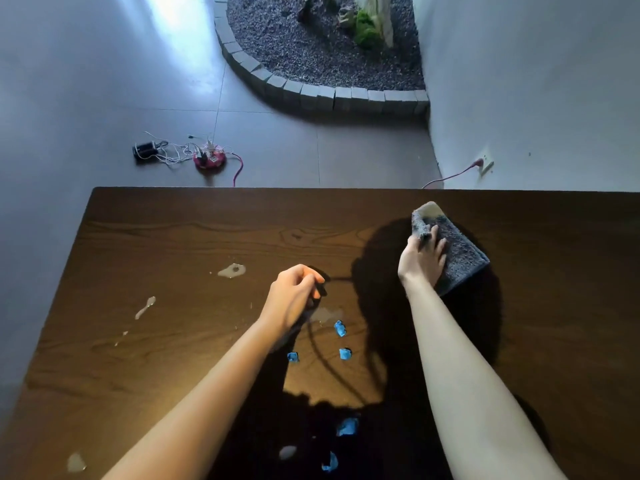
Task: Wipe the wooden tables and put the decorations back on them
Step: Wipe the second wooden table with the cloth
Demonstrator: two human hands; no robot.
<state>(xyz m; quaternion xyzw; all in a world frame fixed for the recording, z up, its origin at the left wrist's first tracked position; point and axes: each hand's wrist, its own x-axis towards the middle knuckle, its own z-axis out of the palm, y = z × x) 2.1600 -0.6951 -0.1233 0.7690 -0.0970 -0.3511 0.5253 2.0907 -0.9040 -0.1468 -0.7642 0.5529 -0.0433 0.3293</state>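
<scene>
A dark wooden table (173, 237) fills the lower part of the view. My right hand (420, 259) lies on a folded grey cloth (457, 254) near the table's far right, fingers spread flat on it. My left hand (294, 292) hovers over the table's middle with its fingers loosely curled; I see nothing in it. Several small blue scraps (340, 328) lie on the wood below my left hand. Pale wet spills (232, 270) mark the left half of the table.
Beyond the table's far edge the grey tiled floor holds a pink power strip (209, 160) with tangled white cables and a black device (143, 150). A pink cord runs to a wall socket (485, 164). A curved stone-edged gravel bed (311, 64) lies further back.
</scene>
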